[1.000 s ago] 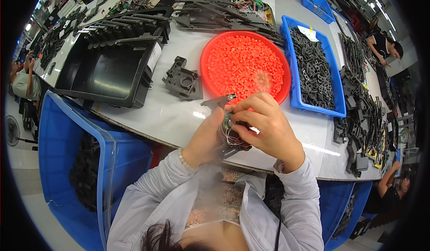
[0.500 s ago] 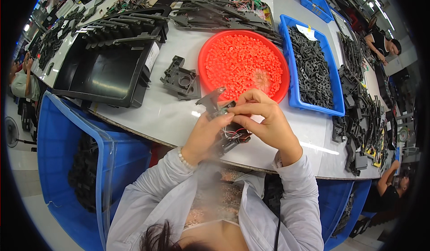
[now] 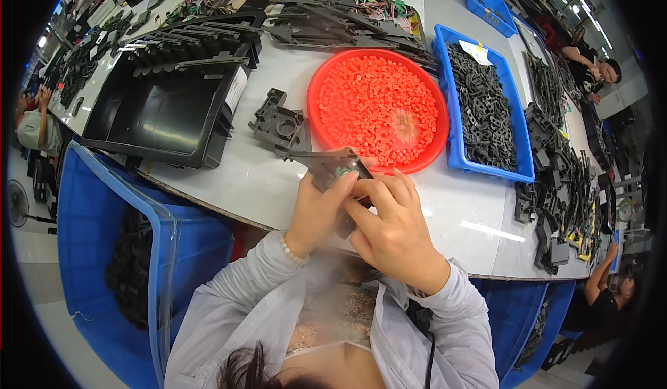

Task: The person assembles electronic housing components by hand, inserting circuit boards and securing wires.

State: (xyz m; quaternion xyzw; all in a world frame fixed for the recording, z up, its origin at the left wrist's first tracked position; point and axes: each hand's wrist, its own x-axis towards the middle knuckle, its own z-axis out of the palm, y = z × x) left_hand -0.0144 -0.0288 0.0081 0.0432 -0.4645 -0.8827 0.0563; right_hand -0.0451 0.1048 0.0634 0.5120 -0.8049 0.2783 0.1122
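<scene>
My left hand (image 3: 314,212) is closed round a dark grey plastic housing (image 3: 321,164) with a bit of green at its middle. The fingers of my right hand (image 3: 396,229) are bent over the near right side of the same housing and grip it. Much of the housing is hidden behind my fingers. Just beyond it stands a round red tray (image 3: 316,108) of small orange-red plastic pieces (image 3: 365,87). Left of the tray, a similar grey moulded part (image 3: 281,121) lies on the white table (image 3: 243,187).
A black bin (image 3: 153,121) with long grey parts stands left. At right, a blue tray (image 3: 453,121) holds small dark parts. Stacked housings with wires (image 3: 347,21) lie at the back. A large blue crate (image 3: 167,250) is below the table's left edge. Other people sit on both sides.
My right hand has come down and nearer to me, from pinching at the wires to gripping the housing's side. The housing has turned, and its wires no longer show.
</scene>
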